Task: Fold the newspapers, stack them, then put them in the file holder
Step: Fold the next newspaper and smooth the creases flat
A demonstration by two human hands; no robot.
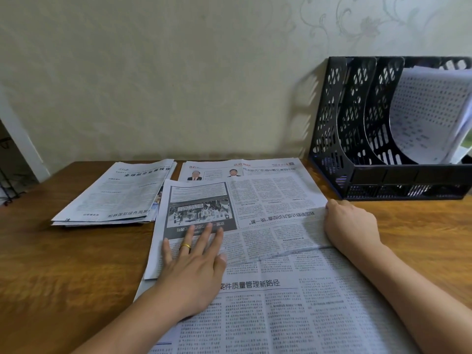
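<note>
1. Newspaper (281,290) lies spread across the wooden worktop (63,264) in front of the person, its near part flat and its far part folded back toward them, so the print on that flap (242,221) reads upside down
2. The left hand (196,261) lies flat on the flap near its left edge, fingers straight and spread, pressing the paper down; a gold ring (186,246) sits on one finger
3. The right hand (350,221) rests at the right edge of the flap, fingers curled round the paper's edge and gripping it
4. Another sheet (255,172) shows beyond the flap, its header and two small portrait photos facing the person
5. A stack of folded newspapers (115,198) lies to the left, just beside the open one, near the back of the worktop
6. A black mesh file holder (357,123) stands at the back right against the wall (178,72); its two left slots hold nothing visible, and a curled printed paper (429,116) leans in the right slot
7. The holder is apart from the open newspaper, with bare wood between them
</note>
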